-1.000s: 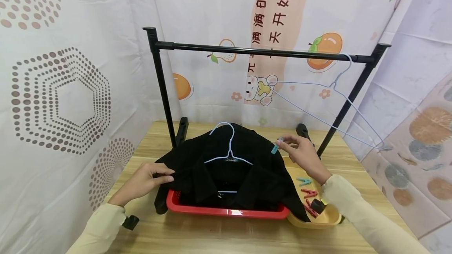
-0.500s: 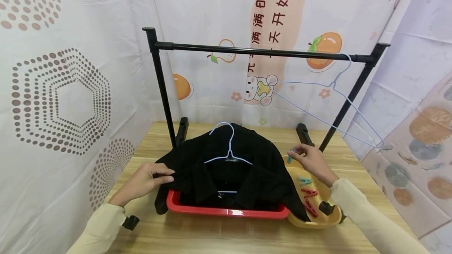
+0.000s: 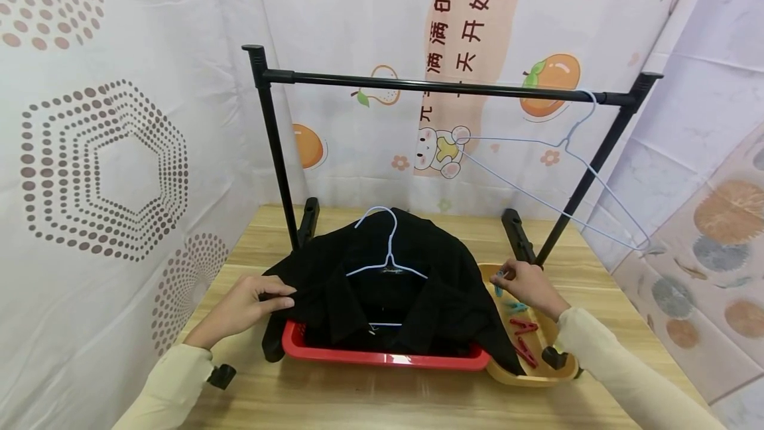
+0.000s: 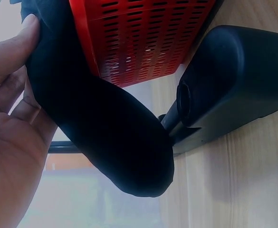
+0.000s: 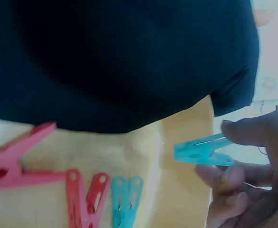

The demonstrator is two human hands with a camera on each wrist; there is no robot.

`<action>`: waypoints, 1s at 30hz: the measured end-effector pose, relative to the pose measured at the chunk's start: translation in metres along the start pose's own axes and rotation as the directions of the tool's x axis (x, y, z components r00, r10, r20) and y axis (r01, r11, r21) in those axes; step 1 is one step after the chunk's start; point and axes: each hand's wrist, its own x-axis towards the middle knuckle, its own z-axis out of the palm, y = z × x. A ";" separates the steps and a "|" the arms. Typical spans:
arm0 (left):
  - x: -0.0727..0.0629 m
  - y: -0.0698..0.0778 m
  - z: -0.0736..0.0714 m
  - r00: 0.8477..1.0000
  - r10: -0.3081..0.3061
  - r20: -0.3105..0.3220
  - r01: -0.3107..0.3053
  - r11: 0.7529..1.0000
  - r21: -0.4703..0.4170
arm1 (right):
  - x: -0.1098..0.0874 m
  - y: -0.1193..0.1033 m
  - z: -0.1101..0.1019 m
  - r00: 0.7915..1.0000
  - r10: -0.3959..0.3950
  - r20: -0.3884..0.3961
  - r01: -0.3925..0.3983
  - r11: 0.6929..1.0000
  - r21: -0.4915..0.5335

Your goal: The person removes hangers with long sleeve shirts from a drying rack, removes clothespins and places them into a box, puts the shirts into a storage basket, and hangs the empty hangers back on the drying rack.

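Note:
My left hand (image 3: 251, 304) pinches the shoulder of a black collared shirt (image 3: 382, 237) between thumb and fingers; in the left wrist view a sleeve of the shirt (image 4: 115, 128) hangs down from that hand. A pale blue wire hanger (image 3: 389, 254) sits inside the collar, its hook standing up. The shirt lies over a red basket (image 3: 384, 358). Over the far part of a yellow tray (image 3: 540, 382), my right hand (image 3: 528, 286) pinches a light blue clothespin (image 5: 200, 151) by its handle ends. Below it in the tray lie a blue clothespin (image 5: 124, 202) and red clothespins (image 5: 89, 199).
A black garment rack (image 3: 447, 88) stands behind the basket, its feet on the wooden table (image 3: 382, 403). Another pale blue wire hanger (image 3: 561, 144) hangs from the bar's right end. Patterned curtains (image 3: 358, 18) enclose the back and sides.
My right hand has moved from beside the shirt's right shoulder, right and down to over the yellow tray, carrying the blue clothespin. The left hand and the shirt have stayed put.

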 end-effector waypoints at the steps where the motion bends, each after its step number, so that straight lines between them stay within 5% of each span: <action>1: 0.000 0.000 0.000 1.000 0.000 0.000 0.000 1.000 0.001 | -0.001 0.001 0.002 1.000 -0.006 0.017 0.006 1.000 -0.013; 12: 0.000 -0.001 0.000 1.000 0.000 0.003 0.000 1.000 -0.006 | -0.006 0.006 0.014 0.991 -0.018 0.132 0.034 0.992 -0.119; 30: 0.000 -0.002 0.002 1.000 -0.019 -0.002 0.019 1.000 -0.005 | -0.007 0.010 0.020 0.995 -0.035 0.097 0.048 0.989 -0.143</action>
